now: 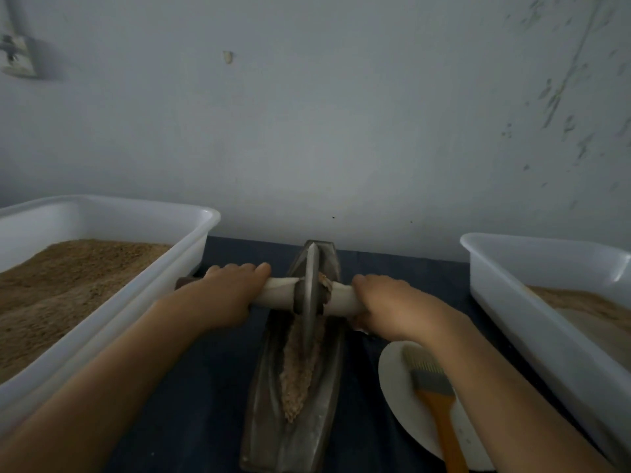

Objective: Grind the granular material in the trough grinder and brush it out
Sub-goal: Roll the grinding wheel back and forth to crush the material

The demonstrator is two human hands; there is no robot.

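Note:
A dark metal boat-shaped trough grinder [269, 397] lies lengthwise on the dark blue cloth in the middle. Brownish granular material [296, 380] fills its groove. A metal grinding wheel [311, 285] stands upright in the far part of the trough, on a pale wooden axle [278, 293] that runs left to right. My left hand [223, 295] grips the axle's left side and my right hand [392, 303] grips its right side. A brush [435, 394] with an orange handle lies on a white plate [397, 387] to the right, partly under my right forearm.
A white plastic tub [112, 278] full of brown granules stands at the left. A second white tub [532, 302] with lighter powder stands at the right. A grey wall rises right behind the table.

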